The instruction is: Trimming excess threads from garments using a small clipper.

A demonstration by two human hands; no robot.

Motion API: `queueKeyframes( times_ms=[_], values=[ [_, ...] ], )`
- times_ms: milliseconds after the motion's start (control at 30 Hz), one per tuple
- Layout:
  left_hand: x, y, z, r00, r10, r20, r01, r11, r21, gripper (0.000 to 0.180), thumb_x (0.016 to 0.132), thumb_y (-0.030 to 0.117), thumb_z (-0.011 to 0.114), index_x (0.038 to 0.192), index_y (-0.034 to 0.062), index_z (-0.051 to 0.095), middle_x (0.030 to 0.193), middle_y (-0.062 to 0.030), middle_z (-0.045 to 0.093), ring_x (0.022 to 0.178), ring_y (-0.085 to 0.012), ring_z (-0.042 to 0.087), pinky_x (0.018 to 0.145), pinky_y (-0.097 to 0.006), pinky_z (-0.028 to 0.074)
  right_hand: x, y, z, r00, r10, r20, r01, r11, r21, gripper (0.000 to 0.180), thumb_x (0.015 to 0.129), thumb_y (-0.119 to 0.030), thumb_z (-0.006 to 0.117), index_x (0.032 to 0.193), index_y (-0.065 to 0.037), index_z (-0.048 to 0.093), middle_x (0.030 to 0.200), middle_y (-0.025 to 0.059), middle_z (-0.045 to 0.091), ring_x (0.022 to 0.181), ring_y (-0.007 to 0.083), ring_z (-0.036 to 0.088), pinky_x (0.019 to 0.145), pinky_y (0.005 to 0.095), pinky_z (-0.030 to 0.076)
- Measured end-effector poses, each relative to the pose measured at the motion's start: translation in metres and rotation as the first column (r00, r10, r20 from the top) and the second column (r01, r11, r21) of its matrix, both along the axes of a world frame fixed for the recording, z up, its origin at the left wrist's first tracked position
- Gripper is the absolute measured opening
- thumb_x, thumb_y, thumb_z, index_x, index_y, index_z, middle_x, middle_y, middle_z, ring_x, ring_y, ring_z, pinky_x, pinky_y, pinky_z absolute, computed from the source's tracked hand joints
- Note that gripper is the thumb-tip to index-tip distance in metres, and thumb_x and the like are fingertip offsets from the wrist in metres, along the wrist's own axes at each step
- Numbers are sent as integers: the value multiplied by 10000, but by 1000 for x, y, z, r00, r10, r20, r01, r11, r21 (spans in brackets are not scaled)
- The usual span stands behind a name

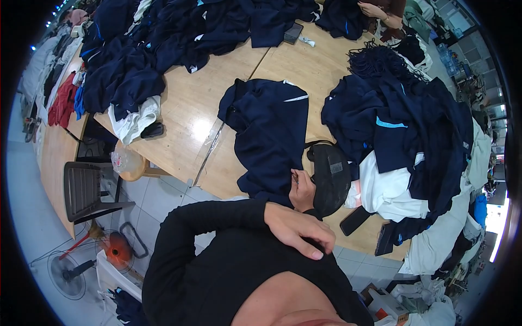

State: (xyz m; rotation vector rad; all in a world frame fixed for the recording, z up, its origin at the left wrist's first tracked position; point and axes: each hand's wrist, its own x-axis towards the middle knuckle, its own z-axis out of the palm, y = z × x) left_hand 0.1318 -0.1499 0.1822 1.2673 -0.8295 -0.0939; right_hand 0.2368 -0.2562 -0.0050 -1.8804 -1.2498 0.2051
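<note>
On the table in front of me lies a navy garment [272,130] with a white strip near its far right corner. My right hand [302,190] is at its near right edge, fingers curled; whether cloth is pinched in them is hidden. My left hand [299,229] reaches across my body, fingers stretched out over my black right sleeve. Right of the garment, close to my right hand, sits a dark pouch-like bag [330,179] with a strap. A black phone [356,220] rests at the near table edge beyond the bag.
A large heap of navy and white garments [402,130] covers the table's right side. More navy clothes [179,32] pile along the far side, where another person's hand [372,10] shows. At left stand a chair [84,190], a stool [133,168] and a fan [68,274].
</note>
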Motion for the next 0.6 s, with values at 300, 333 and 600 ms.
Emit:
queueKeyframes(
  times_ms=[300,333,600],
  values=[
    [-58,143,-75,242,840,-485,-874,406,267,157,1064,178,759,1037,23,758,950,5,741,854,-82,674,780,-272,556,3,5,8,999,-38,7,38,998,45,117,1051,-14,665,1155,20,705,1025,190,739,897,377,773,769,418,615],
    [-56,163,-86,-15,897,-442,-908,172,381,159,1072,179,751,1054,23,771,950,9,751,871,-82,685,795,-264,555,4,5,6,999,-45,4,45,998,35,118,1055,-20,663,1156,23,705,1022,191,739,898,380,774,768,414,613],
    [-8,304,-188,-495,868,-41,-649,-338,682,404,956,310,834,1187,-19,792,1045,-163,833,1003,-296,806,919,-396,616,2,5,11,999,-36,-24,37,998,47,128,1061,-31,656,1159,36,703,1030,203,743,911,386,774,778,420,612]
  ],
)
